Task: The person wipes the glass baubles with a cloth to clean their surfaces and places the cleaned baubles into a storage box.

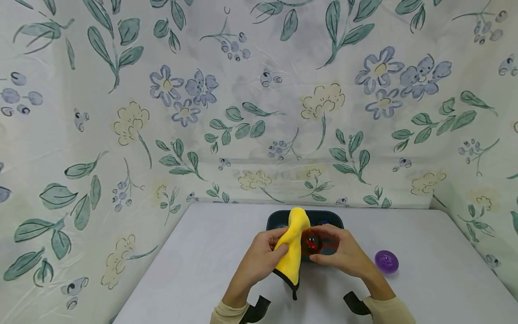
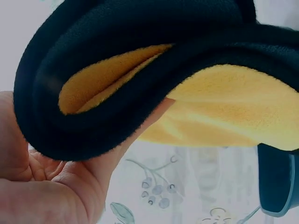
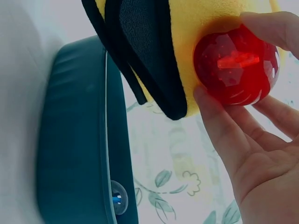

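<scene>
My left hand point(image 1: 261, 256) grips a folded yellow cloth point(image 1: 290, 265) with a black edge and a small black loop at its lower corner. In the left wrist view the black-edged folds hide most of the fingers. Between thumb and fingertips, my right hand point(image 1: 350, 252) holds a see-through red yo-yo point(image 3: 236, 67) against the cloth's yellow side. Both hands are raised in front of a dark teal tray point(image 1: 279, 215). Inside it, a clear yo-yo-like piece with a blue centre point(image 3: 119, 198) shows at the tray's wall.
On the white table point(image 1: 178, 270), a purple round yo-yo-like piece point(image 1: 386, 262) lies to the right of my right hand. A floral-print curtain point(image 1: 243, 112) encloses the table's back and sides. The hands and cloth cover part of the tray.
</scene>
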### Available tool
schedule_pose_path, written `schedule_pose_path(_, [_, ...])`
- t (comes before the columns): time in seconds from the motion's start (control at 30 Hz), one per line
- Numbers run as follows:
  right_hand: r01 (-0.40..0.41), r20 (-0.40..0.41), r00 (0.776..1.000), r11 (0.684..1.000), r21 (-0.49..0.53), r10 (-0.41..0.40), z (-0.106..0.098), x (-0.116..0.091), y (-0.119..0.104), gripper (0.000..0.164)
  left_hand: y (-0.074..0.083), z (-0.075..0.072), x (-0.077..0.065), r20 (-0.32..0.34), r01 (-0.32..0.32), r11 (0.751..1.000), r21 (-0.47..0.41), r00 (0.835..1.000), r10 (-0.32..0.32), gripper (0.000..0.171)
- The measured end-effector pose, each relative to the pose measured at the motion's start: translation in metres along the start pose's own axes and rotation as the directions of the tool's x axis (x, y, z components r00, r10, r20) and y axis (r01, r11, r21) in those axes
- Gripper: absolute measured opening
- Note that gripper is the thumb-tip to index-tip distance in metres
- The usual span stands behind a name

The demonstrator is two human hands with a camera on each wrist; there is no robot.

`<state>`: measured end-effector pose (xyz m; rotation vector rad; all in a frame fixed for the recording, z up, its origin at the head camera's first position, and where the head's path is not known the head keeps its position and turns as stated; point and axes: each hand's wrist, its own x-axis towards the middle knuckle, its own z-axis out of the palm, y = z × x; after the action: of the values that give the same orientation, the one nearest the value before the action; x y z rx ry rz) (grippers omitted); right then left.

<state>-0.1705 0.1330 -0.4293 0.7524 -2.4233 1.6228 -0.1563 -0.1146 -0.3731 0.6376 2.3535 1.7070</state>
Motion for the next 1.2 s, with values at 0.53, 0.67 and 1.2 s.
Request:
schedule_pose_path(0.53, [-0.027,0.127,0.992,0.998,0.061,0.019,0.007,-0.003,-0.012,0.054,-0.004,-0.003,0.002,0.003,-0.055,0.994,0.098,0.999,0.054,0.047])
schedule_pose_path(0.67, [-0.010,0.129,0.992,0.997,0.075,0.000,0.010,-0.003,-0.015,0.053,-0.007,-0.005,0.003,0.015,-0.049,0.993,0.111,0.999,0.048,0.046])
schedule_pose_path(1.2, [0.081,-0.001,0.997,0.986,0.149,-0.082,0.013,-0.004,-0.017,0.052,-0.010,-0.007,0.004,0.050,-0.037,0.997,0.062,0.998,0.033,0.044])
